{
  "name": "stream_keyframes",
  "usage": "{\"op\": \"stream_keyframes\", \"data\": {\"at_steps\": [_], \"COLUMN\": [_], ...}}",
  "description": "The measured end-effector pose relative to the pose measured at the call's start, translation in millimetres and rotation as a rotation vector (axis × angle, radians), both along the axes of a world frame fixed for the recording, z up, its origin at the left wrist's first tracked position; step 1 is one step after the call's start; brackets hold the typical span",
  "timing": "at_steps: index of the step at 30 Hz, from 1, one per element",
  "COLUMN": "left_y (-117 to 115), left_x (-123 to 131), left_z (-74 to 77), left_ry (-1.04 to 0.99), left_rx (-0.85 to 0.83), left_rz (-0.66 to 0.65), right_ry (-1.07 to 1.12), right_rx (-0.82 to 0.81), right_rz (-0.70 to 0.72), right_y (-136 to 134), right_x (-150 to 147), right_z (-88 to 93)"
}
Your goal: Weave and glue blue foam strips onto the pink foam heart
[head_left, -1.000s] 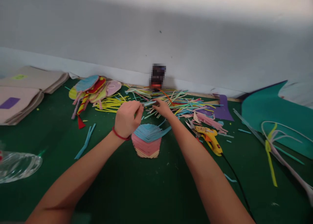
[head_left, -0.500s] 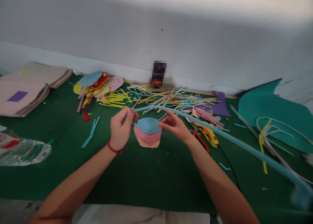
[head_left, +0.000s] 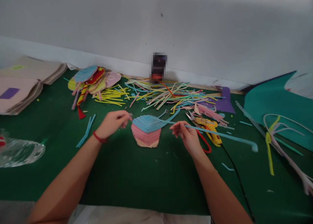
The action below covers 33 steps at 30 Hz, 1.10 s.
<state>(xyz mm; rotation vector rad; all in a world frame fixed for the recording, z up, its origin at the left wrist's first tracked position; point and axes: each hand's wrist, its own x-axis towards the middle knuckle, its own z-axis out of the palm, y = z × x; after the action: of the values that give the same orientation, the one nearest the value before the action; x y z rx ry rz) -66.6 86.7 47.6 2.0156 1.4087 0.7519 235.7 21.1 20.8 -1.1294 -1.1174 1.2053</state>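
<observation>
A woven foam piece (head_left: 146,131), blue on top and pink and tan below, lies on the green table (head_left: 137,178) between my hands. My right hand (head_left: 187,136) pinches a long light-blue foam strip (head_left: 220,135) that runs from the woven piece out to the right. My left hand (head_left: 112,123), with a red band at the wrist, hovers just left of the woven piece with fingers curled and pinched together. What the left fingertips hold, if anything, I cannot make out.
A heap of coloured foam strips (head_left: 168,97) lies behind the woven piece. A yellow glue gun (head_left: 209,130) with a black cord and red-handled scissors (head_left: 204,142) sit at the right. Finished woven shapes (head_left: 93,83) lie at the back left. A plastic bottle (head_left: 19,152) lies at the left edge, teal foam sheet (head_left: 274,116) at the right.
Both hands came back from the strip heap toward me and lowered beside the woven piece. The long blue strip was drawn out and now hangs lower, held only by the right hand.
</observation>
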Motion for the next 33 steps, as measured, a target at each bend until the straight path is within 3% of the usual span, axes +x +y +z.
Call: {"op": "stream_keyframes", "data": {"at_steps": [3,6,8,11,15,24,29,33], "left_y": [15.9,18.8,17.0,13.8,11.4,16.0,2.9,-5.2], "left_x": [-35.9,-45.5,-37.6,-19.9,-8.6,-11.3,1.5,8.7], "left_z": [1.0,-4.7,-10.6,-17.2,-20.8,-31.4,-24.9,-25.0], "left_ry": [0.079,0.299,0.430,0.395,0.350,0.413,0.595,0.666], "left_rx": [0.142,0.328,0.366,0.331,0.352,0.374,0.355,0.326], "left_rz": [0.321,0.475,0.394,0.274,0.243,0.118,0.127,0.067], "right_ry": [0.025,0.015,0.019,0.035,0.030,0.028,0.036,0.018], "right_rx": [0.003,-0.007,-0.011,-0.013,-0.025,-0.055,-0.040,-0.048], "right_rz": [-0.017,-0.017,-0.019,-0.020,-0.031,-0.023,-0.052,-0.169], "right_y": [-1.1,-2.8,-3.2,-2.2,0.0,1.0,1.2,2.8], "right_x": [1.5,0.5,-0.2,0.2,2.1,2.0,4.0,8.0], "right_z": [4.0,6.2,6.2,4.9,2.3,1.2,3.8,1.8]}}
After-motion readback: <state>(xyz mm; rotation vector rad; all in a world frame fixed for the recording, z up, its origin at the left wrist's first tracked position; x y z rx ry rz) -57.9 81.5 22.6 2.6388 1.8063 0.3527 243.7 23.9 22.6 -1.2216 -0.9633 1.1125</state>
